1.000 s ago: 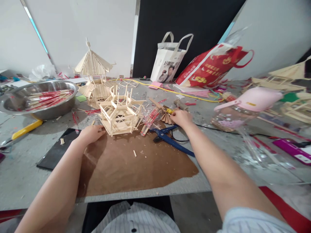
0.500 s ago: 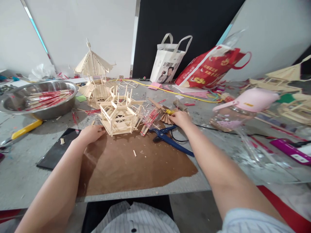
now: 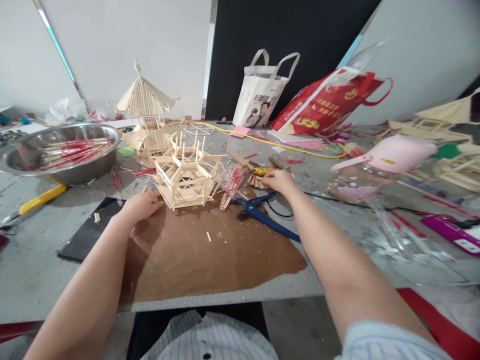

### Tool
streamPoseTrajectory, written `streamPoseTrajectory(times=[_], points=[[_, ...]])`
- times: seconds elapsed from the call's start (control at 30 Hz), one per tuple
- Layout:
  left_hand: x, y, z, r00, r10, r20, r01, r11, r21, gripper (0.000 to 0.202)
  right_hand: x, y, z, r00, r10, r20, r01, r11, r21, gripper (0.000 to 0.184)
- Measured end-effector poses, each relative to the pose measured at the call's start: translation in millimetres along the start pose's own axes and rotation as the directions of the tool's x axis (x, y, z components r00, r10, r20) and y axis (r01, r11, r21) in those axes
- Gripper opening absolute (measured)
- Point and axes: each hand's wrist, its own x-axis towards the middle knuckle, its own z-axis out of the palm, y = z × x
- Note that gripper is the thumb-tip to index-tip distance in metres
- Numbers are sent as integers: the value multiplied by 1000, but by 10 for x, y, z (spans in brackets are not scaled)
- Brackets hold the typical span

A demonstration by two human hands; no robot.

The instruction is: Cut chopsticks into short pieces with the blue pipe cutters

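Observation:
A hexagonal frame of thin wooden sticks [image 3: 187,185] stands on a brown sheet [image 3: 210,265], several short posts rising from its top. My left hand [image 3: 144,205] rests just left of its base, fingers stretched out and holding nothing I can see. Right of the frame, my right hand [image 3: 281,181] has its fingers drawn together at a pleated brown piece [image 3: 258,182], beside a yellow-handled tool [image 3: 262,171]. What its fingertips pinch, if anything, is hidden. Blue-handled cutters [image 3: 268,220] lie below that hand, near a plastic-wrapped bundle of red-marked sticks [image 3: 233,186].
A taller stick pavilion [image 3: 144,100] stands behind the frame. On the left are a steel bowl [image 3: 90,170] of sticks, a yellow-handled knife [image 3: 43,200] and a black tablet-like slab [image 3: 84,235]. A pink-lidded bottle [image 3: 397,152] and purple power strip [image 3: 446,232] are to the right.
My right hand has shifted slightly down, off the yellow-handled tool's end and towards the pleated piece. My left hand and the stick frame stay put.

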Motion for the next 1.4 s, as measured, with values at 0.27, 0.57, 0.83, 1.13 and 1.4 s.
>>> streamPoseTrajectory(times=[0.27,0.57,0.83,1.13,1.4], points=[[7,-11,10,1000,7,-21,-7,1000,-6,48,-101,13,-137,998,-46,-32,52,967,251,37],[-23,1,-66,998,-12,-56,11,1000,-14,39,-587,-444,-284,977,-198,-83,205,975,85,23],[-206,193,-224,990,57,-129,-54,998,26,34,-509,-731,-123,940,-219,-261,238,970,44,44],[-328,495,-163,951,307,44,-300,946,-126,34,-1060,-951,42,854,-486,-185,496,869,5,39],[-268,468,-74,959,281,-23,-282,956,-76,38,-1095,-934,204,866,-491,-90,486,871,-74,37]])
